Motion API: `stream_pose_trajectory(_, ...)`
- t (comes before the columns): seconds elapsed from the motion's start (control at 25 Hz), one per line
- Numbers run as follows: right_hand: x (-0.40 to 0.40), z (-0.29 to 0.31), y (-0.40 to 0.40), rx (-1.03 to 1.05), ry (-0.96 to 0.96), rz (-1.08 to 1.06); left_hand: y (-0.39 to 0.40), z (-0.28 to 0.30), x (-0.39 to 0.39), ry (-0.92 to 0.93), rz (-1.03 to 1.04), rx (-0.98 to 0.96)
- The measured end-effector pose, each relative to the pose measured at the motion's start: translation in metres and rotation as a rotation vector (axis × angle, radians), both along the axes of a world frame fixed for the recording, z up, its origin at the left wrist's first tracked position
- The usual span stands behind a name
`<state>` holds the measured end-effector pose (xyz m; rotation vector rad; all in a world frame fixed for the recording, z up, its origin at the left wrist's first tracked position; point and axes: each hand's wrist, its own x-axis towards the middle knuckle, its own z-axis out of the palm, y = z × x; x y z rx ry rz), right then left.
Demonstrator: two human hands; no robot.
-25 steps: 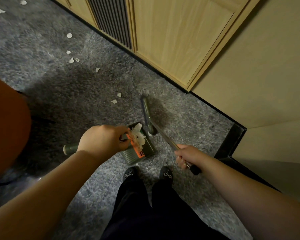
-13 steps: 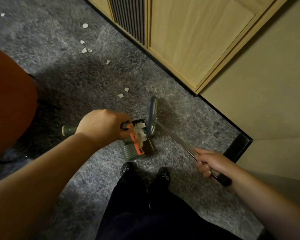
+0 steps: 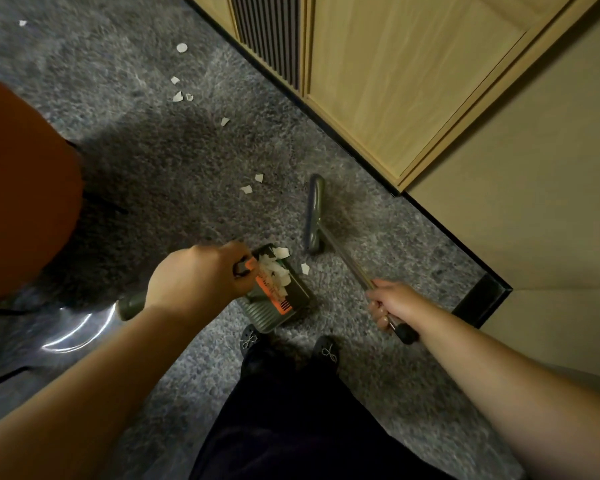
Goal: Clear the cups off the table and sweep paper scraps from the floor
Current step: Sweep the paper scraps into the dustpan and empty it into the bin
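The left hand (image 3: 196,275) is gripping the handle of a grey-green dustpan (image 3: 281,299), fingers curled round it, and the pan is sitting on the grey carpet (image 3: 160,174) just in front of the person's dark shoes (image 3: 288,344). White paper scraps (image 3: 274,270) are lying heaped inside the dustpan over its orange label; one more scrap (image 3: 305,268) is lying on the carpet just beside the dustpan's right edge. The right hand (image 3: 392,303) is clasping the long handle of a broom (image 3: 315,216) — its head is resting on the carpet beyond and to the right of the dustpan, apart from it. Further scraps are scattered beyond the dustpan: a pair (image 3: 252,184) fairly near, others (image 3: 181,91) well beyond. A wooden cabinet (image 3: 395,81) is standing far beyond the dustpan to the right, and an orange chair seat (image 3: 21,188) is filling the space to its left.
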<state>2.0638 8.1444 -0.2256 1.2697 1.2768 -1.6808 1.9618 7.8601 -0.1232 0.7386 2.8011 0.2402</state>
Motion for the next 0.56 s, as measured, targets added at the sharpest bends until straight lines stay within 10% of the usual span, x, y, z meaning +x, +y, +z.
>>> stream_pose_trajectory(0.56, 0.052, 0.059, -0.019, -0.22, 0.023, -0.099, -0.013, -0.002, 0.005, 0.036, 0.009, 0.043)
